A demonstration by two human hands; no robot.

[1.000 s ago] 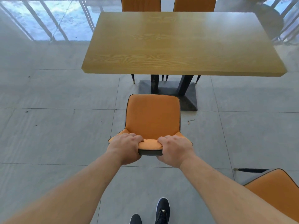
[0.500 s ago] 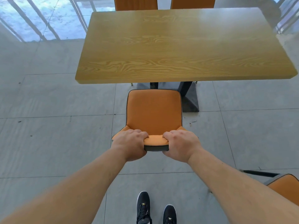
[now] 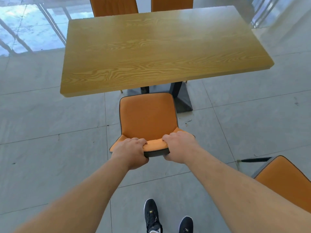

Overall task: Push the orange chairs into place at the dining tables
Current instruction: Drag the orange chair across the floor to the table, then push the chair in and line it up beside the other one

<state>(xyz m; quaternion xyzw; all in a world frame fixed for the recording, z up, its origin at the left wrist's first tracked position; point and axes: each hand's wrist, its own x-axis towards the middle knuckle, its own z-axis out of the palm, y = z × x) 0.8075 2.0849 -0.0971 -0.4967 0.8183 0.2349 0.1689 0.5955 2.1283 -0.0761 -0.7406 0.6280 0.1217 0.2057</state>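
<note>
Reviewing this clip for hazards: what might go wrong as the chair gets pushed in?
The chair, gripped at its backrest by the left hand and right hand, sits close to the table base; its right legs may catch it. The second chair at the right has a dark leg sticking out near the person's shoes, a possible trip.

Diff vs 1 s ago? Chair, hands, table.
The held chair moved forward toward the table. The strip of floor between the seat front and the table's near edge has closed, so the two now meet in view. Nothing was taken hold of or let go: the left hand and right hand still grip the backrest top. The table, far chairs and lower-right chair stayed put.
</note>
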